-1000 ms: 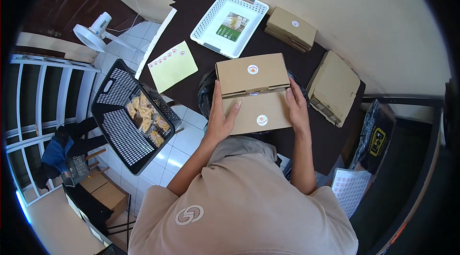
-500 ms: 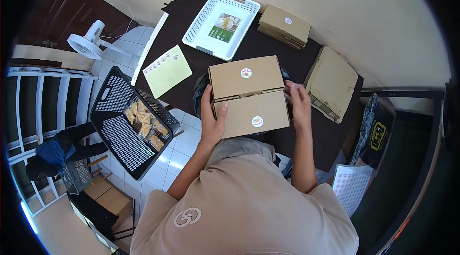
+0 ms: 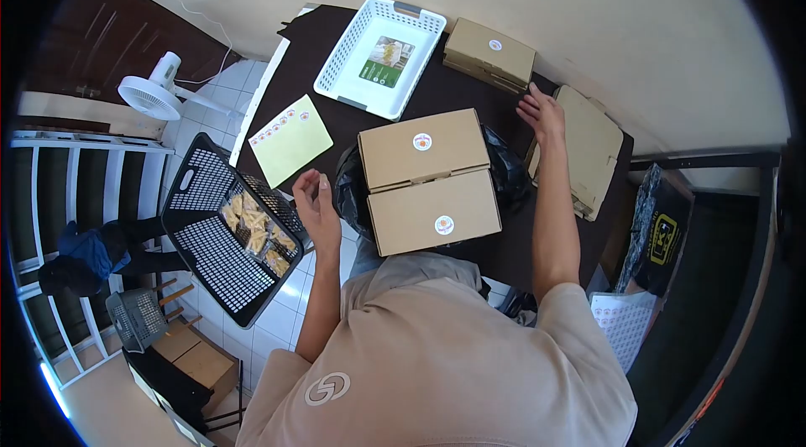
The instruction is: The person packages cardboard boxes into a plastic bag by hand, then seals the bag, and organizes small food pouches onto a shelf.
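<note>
Two closed brown cardboard boxes lie side by side before me, a far box (image 3: 390,153) and a near box (image 3: 403,224), each with a round sticker. Black plastic (image 3: 506,170) bulges out from under them on both sides. My left hand (image 3: 317,210) is raised just left of the boxes, fingers loosely bent and holding nothing. Over the right part of the table, my right hand (image 3: 544,115) is open with fingers spread. It is nearest to a small stack of closed boxes (image 3: 483,65) against the wall and beside a pile of flat cardboard (image 3: 583,149).
A white basket (image 3: 327,78) with a printed card stands at the back of the dark table (image 3: 340,23). Left of the boxes lies a yellowish sticker sheet (image 3: 290,145). A black crate (image 3: 201,266) with packed snacks, a white fan (image 3: 151,97) and a person (image 3: 92,250) are further left.
Both hands have let go of or moved away from the two boxes. My left hand went left; my right hand went up and away toward the stack at the wall.
</note>
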### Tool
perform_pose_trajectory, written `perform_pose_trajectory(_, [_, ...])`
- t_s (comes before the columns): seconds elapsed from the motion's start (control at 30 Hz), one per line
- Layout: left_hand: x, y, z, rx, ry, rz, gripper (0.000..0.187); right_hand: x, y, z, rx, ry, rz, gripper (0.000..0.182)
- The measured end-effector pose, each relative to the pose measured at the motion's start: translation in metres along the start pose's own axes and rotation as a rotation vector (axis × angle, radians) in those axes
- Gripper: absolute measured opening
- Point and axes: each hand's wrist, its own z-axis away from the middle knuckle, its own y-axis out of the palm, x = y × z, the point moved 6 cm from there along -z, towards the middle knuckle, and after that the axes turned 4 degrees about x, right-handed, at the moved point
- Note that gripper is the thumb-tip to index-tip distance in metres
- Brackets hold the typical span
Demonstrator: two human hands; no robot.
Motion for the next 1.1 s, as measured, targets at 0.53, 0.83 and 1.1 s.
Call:
perform_pose_trajectory(0.53, [0.006, -0.021, 0.016, -0.053, -0.073, 0.008, 0.028, -0.025, 0.028, -0.074, -0.317, 0.106, -0.095, 0.042])
perform_pose_trajectory(0.83, [0.01, -0.023, 0.021, -0.035, -0.072, 0.048, 0.028, -0.032, 0.014, -0.071, -0.271, 0.119, -0.412, 0.02])
perform_pose_trajectory(1.1, [0.006, -0.021, 0.021, -0.006, -0.062, 0.038, 0.025, -0.036, 0.005, -0.072, -0.328, 0.179, -0.417, 0.033])
